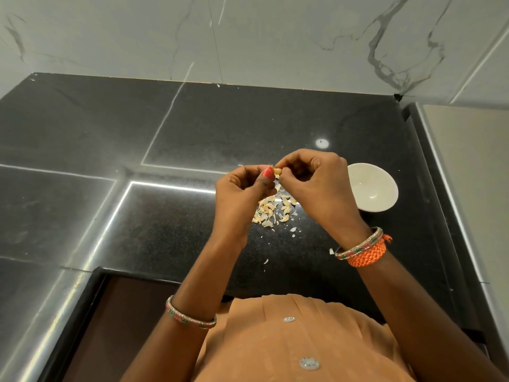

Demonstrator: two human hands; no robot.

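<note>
Both hands were raised together above the black polished stone table (170,128). The left hand (242,188) and right hand (314,177) pinched, between curled fingertips, a small pale yellow garlic clove (277,170) held in the air between them. Beneath lay a heap of pale garlic cloves and papery skins (272,210); a round white ceramic bowl (374,186) stood just beside the right hand.

Bare counter (110,139) lies left and behind. The garlic pile (272,209) sits centre, the white bowl (371,188) just right; the wall (248,37) bounds the rear.
</note>
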